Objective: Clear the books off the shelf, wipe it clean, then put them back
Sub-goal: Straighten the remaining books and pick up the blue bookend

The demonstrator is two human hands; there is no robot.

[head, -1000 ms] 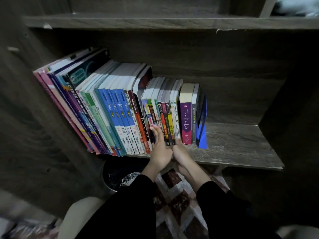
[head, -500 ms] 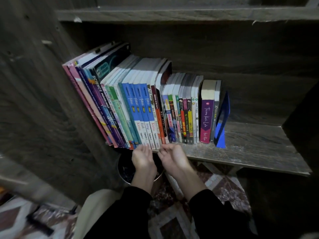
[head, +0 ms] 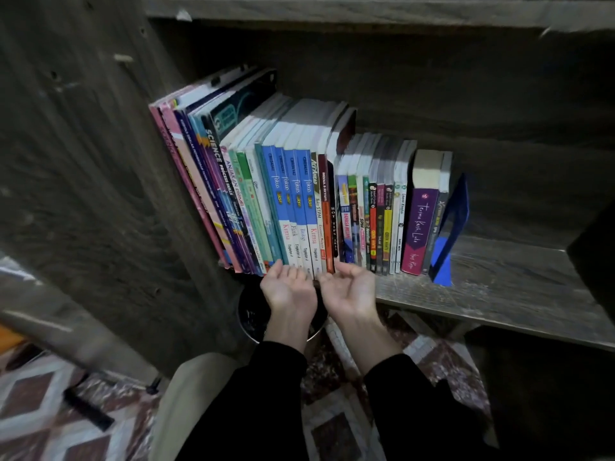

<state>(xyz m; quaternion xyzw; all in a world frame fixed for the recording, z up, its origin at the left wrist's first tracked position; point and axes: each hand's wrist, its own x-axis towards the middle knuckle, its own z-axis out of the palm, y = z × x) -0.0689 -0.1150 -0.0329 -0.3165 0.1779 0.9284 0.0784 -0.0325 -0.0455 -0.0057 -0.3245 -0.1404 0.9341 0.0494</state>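
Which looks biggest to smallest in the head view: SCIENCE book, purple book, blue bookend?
1. SCIENCE book: clearly largest.
2. Purple book and blue bookend: about alike, standing side by side, so I won't rank them.

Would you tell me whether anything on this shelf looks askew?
Yes: the tall books at the row's left end lean left against the side panel, while those beside the blue bookend stand upright.

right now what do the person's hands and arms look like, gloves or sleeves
The left hand and right hand are bare, no gloves. Long black sleeves cover both arms down to the wrists. No ring or watch shows.
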